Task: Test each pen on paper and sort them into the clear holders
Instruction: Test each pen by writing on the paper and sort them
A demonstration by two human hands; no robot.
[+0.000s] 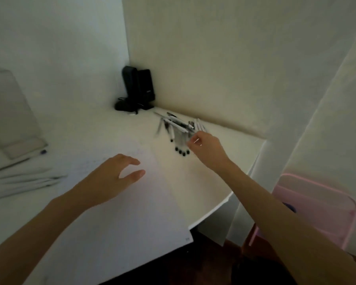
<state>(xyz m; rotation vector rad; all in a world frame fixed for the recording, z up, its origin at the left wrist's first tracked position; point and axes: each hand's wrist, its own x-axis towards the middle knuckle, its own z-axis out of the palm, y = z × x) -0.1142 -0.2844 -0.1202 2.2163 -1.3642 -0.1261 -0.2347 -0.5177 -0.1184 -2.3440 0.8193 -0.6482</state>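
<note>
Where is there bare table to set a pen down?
Bare table between the black device and the paper, and right of the paper, short of the pen pile. Crowded: that pile, where the right hand pinches a pen, and the left edge by the clear holder.

**Pile of pens** (177, 130) – white barrels, black caps and tips, heaped crosswise at the table's far right, near the wall; several lie side by side with their black ends towards the viewer. Blurred, so no count.
**White pen** (196, 140) – at the pile's near right edge, pinched in the right hand (206, 148).
**Paper** (132, 202) – large white sheet, flat, its near corner overhanging the table edge; faint marks near its far edge.
**Clear holder** (10, 116) – transparent, far left on the table.
**Loose pens** (29, 179) – pale, lying flat left of the paper.
</note>
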